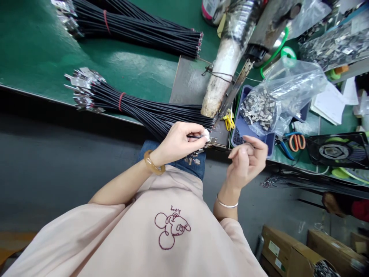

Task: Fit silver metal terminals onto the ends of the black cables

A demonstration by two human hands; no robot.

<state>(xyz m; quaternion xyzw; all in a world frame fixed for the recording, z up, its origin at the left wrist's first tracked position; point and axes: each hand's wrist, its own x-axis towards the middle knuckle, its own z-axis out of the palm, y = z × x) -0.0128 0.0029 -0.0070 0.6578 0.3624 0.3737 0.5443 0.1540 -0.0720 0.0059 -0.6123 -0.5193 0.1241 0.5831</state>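
Note:
My left hand is closed in a pinch on a thin black cable at the bench edge. Something white shows at those fingertips. To the right, my right hand is raised with curled fingers, thumb against the fingers; whatever it may hold is too small to make out. Beside my left hand lies a bundle of black cables with silver metal connectors and a red band. Near my right hand, a blue tray carries small dark parts and a plastic bag of metal connectors.
A second cable bundle lies farther back. A white wrapped tube slants over a metal plate. Yellow clips, orange-handled scissors and a black fan are on the green bench. Cardboard boxes stand on the floor.

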